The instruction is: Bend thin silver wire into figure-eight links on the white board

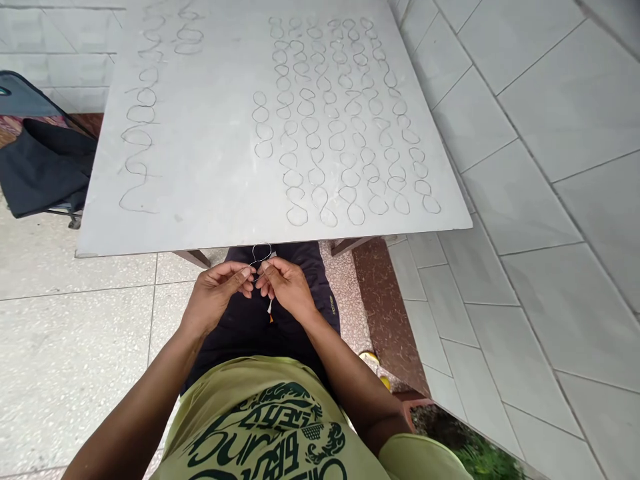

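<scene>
My left hand [217,290] is closed, thumb against fingers, in front of the table's near edge. Beside it, my right hand [287,283] is closed in a similar pinch. Between the two sets of fingertips is a thin wire [261,244], its upper part bent into a small round loop that stands above the fingers. The rest of the wire is mostly hidden by my fingers. On the grey table [220,167], several rows of wire figure-eights [323,205] lie to the right. Open S-shaped wires [141,175] lie in columns at the left.
A tiled wall [530,200] runs along the table's right side. At the left stands a chair with dark cloth [45,167] over it. My lap, in dark trousers [300,327], is below my hands. Table legs [193,258] show under the near edge.
</scene>
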`<state>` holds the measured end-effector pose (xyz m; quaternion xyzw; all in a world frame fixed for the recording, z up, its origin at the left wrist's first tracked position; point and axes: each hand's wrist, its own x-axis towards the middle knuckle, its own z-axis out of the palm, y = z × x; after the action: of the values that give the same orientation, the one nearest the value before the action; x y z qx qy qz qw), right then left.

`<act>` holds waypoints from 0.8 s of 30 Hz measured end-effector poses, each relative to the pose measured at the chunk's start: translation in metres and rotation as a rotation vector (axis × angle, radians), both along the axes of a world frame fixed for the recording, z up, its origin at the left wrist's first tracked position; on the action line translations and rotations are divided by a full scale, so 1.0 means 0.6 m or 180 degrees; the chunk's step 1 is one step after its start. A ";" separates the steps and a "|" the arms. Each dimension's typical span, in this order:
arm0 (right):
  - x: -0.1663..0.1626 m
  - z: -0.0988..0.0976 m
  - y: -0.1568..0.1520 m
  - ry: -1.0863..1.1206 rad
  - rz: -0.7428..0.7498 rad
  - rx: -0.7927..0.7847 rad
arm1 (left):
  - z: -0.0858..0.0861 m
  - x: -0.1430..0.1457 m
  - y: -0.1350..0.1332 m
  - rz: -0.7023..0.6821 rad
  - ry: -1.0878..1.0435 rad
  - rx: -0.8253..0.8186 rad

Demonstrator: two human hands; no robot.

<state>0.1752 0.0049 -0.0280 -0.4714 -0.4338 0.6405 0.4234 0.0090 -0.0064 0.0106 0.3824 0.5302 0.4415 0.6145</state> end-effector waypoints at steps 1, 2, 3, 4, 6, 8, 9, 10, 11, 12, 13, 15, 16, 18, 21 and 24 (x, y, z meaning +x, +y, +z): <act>-0.002 -0.002 0.002 0.0056 -0.0074 -0.0086 | -0.005 0.002 -0.004 0.0022 0.0056 0.0049; -0.005 -0.004 0.003 0.0107 -0.0139 -0.0159 | -0.010 0.005 -0.008 0.0045 0.0108 0.0088; -0.008 -0.007 0.005 0.0161 -0.0196 -0.0220 | -0.015 0.007 -0.013 0.0071 0.0157 0.0121; -0.010 -0.009 0.006 0.0226 -0.0246 -0.0270 | -0.020 0.010 -0.018 0.0097 0.0214 0.0152; -0.015 -0.015 0.009 0.0376 -0.0360 -0.0347 | -0.028 0.015 -0.027 0.0173 0.0320 0.0226; -0.018 -0.021 0.011 0.0557 -0.0500 -0.0443 | -0.034 0.021 -0.034 0.0254 0.0350 0.0291; -0.018 -0.023 0.012 0.0661 -0.0560 -0.0518 | -0.036 0.024 -0.037 0.0296 0.0316 0.0316; -0.019 -0.025 0.012 0.0771 -0.0602 -0.0610 | -0.037 0.026 -0.039 0.0331 0.0246 0.0326; -0.018 -0.026 0.012 0.0880 -0.0623 -0.0715 | -0.037 0.028 -0.039 0.0367 0.0141 0.0322; -0.017 -0.026 0.011 0.0977 -0.0632 -0.0814 | -0.038 0.030 -0.038 0.0399 0.0009 0.0301; -0.016 -0.026 0.011 0.1046 -0.0629 -0.0891 | -0.037 0.030 -0.036 0.0432 -0.0143 0.0272; -0.013 -0.023 0.008 0.1087 -0.0611 -0.0946 | -0.036 0.028 -0.030 0.0469 -0.0456 0.0184; -0.012 -0.021 0.007 0.1078 -0.0604 -0.0931 | -0.036 0.026 -0.026 0.0469 -0.0577 0.0131; -0.010 -0.017 0.005 0.1077 -0.0609 -0.0878 | -0.037 0.019 -0.020 0.0444 -0.0728 0.0037; -0.011 -0.015 0.003 0.1203 -0.0631 -0.0879 | -0.041 0.009 -0.015 0.0401 -0.0804 -0.0008; -0.013 -0.015 0.002 0.1268 -0.0646 -0.0981 | -0.046 0.003 -0.016 0.0362 -0.0769 0.0046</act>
<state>0.1672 0.0059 -0.0368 -0.4361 -0.1899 0.7334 0.4856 0.0111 -0.0161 -0.0168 0.3002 0.4700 0.5223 0.6451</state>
